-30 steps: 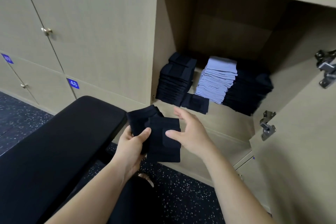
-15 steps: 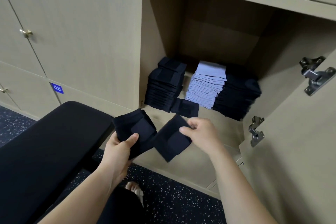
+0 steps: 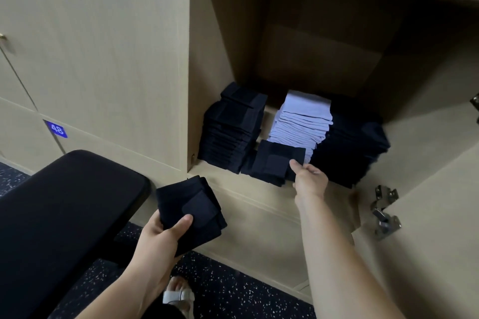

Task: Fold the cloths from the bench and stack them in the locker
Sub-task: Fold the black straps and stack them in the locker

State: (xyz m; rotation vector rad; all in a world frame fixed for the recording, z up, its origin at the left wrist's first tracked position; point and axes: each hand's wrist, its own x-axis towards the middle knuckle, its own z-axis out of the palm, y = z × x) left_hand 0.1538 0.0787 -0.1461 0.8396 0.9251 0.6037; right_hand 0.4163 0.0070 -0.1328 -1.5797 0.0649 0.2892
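My left hand (image 3: 163, 234) grips a folded black cloth (image 3: 190, 211) in front of the locker, just right of the black bench (image 3: 62, 204). My right hand (image 3: 308, 180) reaches into the open locker (image 3: 248, 189) and pinches a second folded black cloth (image 3: 274, 162) by its right edge, over the low pile at the shelf's front. Behind it stand a tall black stack (image 3: 233, 128) on the left, a pale blue stack (image 3: 302, 118) in the middle and a black stack (image 3: 352, 147) on the right.
The locker door (image 3: 427, 215) hangs open at the right with metal hinges (image 3: 385, 211) sticking out. Closed locker doors, one marked 48 (image 3: 56, 129), fill the left. My sandalled foot (image 3: 178, 295) stands on the speckled dark floor.
My right hand has carried its folded cloth up and away from the left hand into the locker, onto the front pile. The left hand kept its cloth low. The view moved closer.
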